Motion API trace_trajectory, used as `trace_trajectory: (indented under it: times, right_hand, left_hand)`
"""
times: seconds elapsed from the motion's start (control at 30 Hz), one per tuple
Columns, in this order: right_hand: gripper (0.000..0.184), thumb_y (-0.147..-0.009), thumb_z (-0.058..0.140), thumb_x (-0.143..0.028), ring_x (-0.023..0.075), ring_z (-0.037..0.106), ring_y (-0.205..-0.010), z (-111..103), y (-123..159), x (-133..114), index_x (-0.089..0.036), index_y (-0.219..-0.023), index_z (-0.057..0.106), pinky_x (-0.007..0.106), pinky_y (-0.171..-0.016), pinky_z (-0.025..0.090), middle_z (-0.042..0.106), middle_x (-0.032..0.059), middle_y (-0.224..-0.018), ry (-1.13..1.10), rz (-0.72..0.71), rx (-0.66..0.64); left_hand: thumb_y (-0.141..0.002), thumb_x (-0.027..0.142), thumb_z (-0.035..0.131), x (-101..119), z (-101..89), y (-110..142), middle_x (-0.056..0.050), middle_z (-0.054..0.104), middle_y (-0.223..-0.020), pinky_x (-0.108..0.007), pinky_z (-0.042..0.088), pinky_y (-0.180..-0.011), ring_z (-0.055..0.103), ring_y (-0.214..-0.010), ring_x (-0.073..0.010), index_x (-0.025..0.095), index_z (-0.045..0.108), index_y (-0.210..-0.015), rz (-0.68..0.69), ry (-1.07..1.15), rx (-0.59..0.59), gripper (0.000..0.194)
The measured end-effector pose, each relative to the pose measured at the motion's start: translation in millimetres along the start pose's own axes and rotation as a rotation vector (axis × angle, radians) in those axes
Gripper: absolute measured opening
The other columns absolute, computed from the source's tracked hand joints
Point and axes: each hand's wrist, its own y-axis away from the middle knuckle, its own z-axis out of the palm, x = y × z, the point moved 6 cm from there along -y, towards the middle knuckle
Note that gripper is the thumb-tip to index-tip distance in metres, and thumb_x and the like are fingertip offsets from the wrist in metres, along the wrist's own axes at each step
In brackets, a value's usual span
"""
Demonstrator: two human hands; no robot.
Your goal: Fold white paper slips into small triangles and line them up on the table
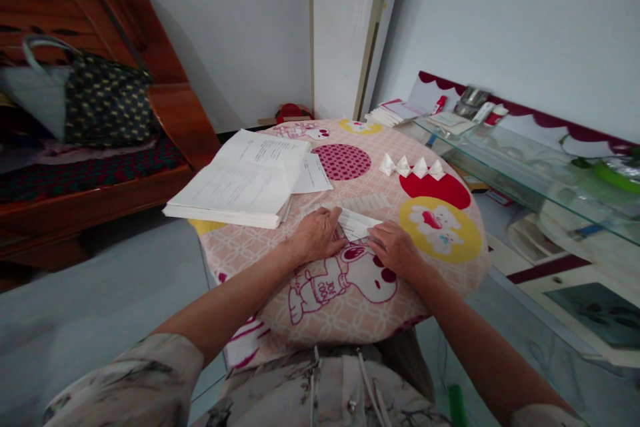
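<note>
My left hand (316, 235) lies flat on a folded sheet of white paper (359, 223) near the front of a round table (350, 310) covered in a pink cartoon cloth. Its fingers are stretched out over the paper's left part. My right hand (397, 248) presses on the paper's right edge, fingers together and bent along the fold. The paper lies between both hands, partly hidden under them. Several small folded white paper pieces (413, 167) stand in a row further back on the cloth.
An open book with loose sheets (240, 181) rests on the table's left side. A glass shelf unit (525, 173) with small items runs along the right. A wooden bench (100, 167) with a dark bag (103, 101) stands at left. A white appliance (343, 33) stands behind.
</note>
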Motion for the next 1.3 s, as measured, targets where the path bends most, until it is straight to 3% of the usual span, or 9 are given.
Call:
trace_trajectory:
  times: [0.17,0.27,0.4,0.53,0.6,0.67,0.8,0.93,1.3]
  right_hand:
    - [0.01,-0.094,0.063,-0.024,0.0261,0.058,-0.09,6.4,-11.1,-3.7,-0.015,-0.096,0.068,0.038,-0.083,0.047,0.067,0.0122,-0.091,0.162,-0.035,-0.096]
    - [0.012,-0.095,0.058,-0.02,0.0257,0.058,-0.086,12.6,-13.5,-7.3,-0.013,-0.095,0.068,0.037,-0.078,0.045,0.067,0.0134,-0.089,0.249,-0.09,-0.128]
    - [0.019,-0.091,0.051,-0.008,0.0231,0.057,-0.077,14.2,-15.9,-7.5,-0.014,-0.085,0.068,0.034,-0.071,0.043,0.067,0.013,-0.082,0.231,-0.105,-0.082]
    - [0.017,-0.085,0.053,-0.014,0.0179,0.053,-0.065,-4.3,-33.0,16.1,-0.018,-0.075,0.066,0.03,-0.062,0.039,0.065,0.0059,-0.07,-0.061,0.148,0.135]
    - [0.014,-0.081,0.055,-0.02,0.0146,0.05,-0.058,-10.2,-44.2,34.7,-0.018,-0.072,0.066,0.028,-0.057,0.036,0.061,0.0007,-0.062,-0.323,0.318,0.222]
    - [0.013,-0.075,0.058,-0.025,0.0138,0.049,-0.054,-6.4,-53.6,50.4,-0.018,-0.068,0.067,0.027,-0.053,0.034,0.059,-0.0013,-0.058,-0.588,0.469,0.234]
    - [0.019,-0.062,0.072,-0.034,0.0151,0.053,-0.054,13.7,-54.6,65.0,-0.017,-0.072,0.071,0.026,-0.052,0.038,0.066,0.0001,-0.061,-0.984,0.702,0.256]
    - [0.026,-0.057,0.08,-0.033,0.0151,0.057,-0.054,29.8,-47.5,57.5,-0.015,-0.075,0.075,0.026,-0.053,0.041,0.071,0.0025,-0.065,-1.167,0.734,0.169]
    - [0.031,-0.051,0.086,-0.032,0.0142,0.057,-0.051,27.9,-45.2,52.0,-0.016,-0.075,0.076,0.025,-0.047,0.042,0.071,0.0026,-0.063,-1.245,0.792,0.162]
  left_hand:
    - [-0.087,0.051,0.063,-1.5,-3.6,-4.8,-0.021,0.071,-0.109,-0.044,0.05,-0.093,0.065,-0.111,-0.0349,0.007,0.057,-0.13,0.021,-0.076,-0.041,0.062]
    - [-0.085,0.046,0.065,-6.1,-8.2,-9.2,-0.018,0.072,-0.111,-0.044,0.05,-0.095,0.066,-0.109,-0.0341,0.012,0.065,-0.123,0.048,-0.07,-0.104,0.05]
    - [-0.075,0.032,0.073,-15.5,-17.0,-23.8,-0.013,0.073,-0.111,-0.041,0.048,-0.097,0.066,-0.109,-0.0322,0.019,0.074,-0.1,0.09,0.112,-0.038,0.029]
    - [-0.065,0.028,0.078,-25.9,-19.2,-48.0,-0.006,0.074,-0.089,-0.032,0.049,-0.084,0.067,-0.087,-0.0246,0.019,0.075,-0.083,0.133,0.417,-0.001,0.021]
    - [-0.069,0.03,0.075,-32.0,-12.5,-58.0,-0.002,0.068,-0.07,-0.027,0.046,-0.068,0.061,-0.068,-0.0184,0.018,0.073,-0.074,0.099,0.614,-0.089,0.013]
    - [-0.071,0.035,0.074,-37.9,-4.6,-62.9,-0.001,0.066,-0.067,-0.024,0.042,-0.058,0.057,-0.061,-0.0153,0.017,0.074,-0.073,0.029,0.888,-0.143,0.018]
    - [-0.064,0.037,0.081,-53.6,15.2,-59.1,-0.003,0.066,-0.066,-0.023,0.037,-0.05,0.051,-0.053,-0.0126,0.014,0.074,-0.077,-0.242,1.264,-0.099,0.027]
    - [-0.059,0.034,0.085,-55.4,23.8,-53.2,-0.002,0.064,-0.065,-0.023,0.036,-0.048,0.05,-0.051,-0.011,0.012,0.073,-0.077,-0.294,1.297,-0.096,0.031]
    - [-0.062,0.037,0.085,-55.7,24.7,-53.7,-0.002,0.064,-0.064,-0.022,0.033,-0.048,0.05,-0.05,-0.0094,0.011,0.073,-0.077,-0.246,1.389,-0.051,0.032]
